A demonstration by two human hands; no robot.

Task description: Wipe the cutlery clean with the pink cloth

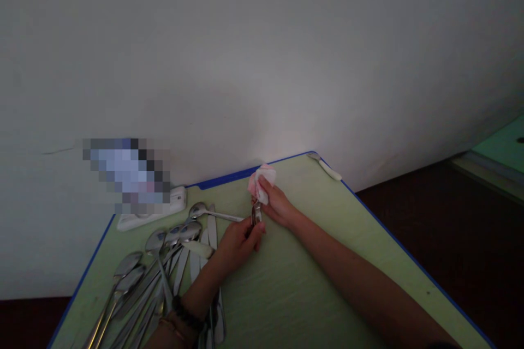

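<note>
My left hand (242, 240) is closed around a shiny metal piece of cutlery (256, 212), whose exact kind I cannot make out. Above it, my right hand (278, 202) grips a folded pink and white cloth (265, 182) against the cutlery's upper end, which the cloth hides. Just left of my left hand lies a spoon (198, 210) with its handle pointing toward that hand. A pile of metal spoons (155, 241) and table knives (212, 229) spreads beneath and beside my left forearm, with one cream-coloured handle (200, 249) among them.
At the table's far right corner lies a fork (325, 167) with a cream handle. A blurred-out screen (126, 172) stands on a white base (178, 202) at the back left. The green table (295, 294) has a blue edge and meets a grey wall (262, 65).
</note>
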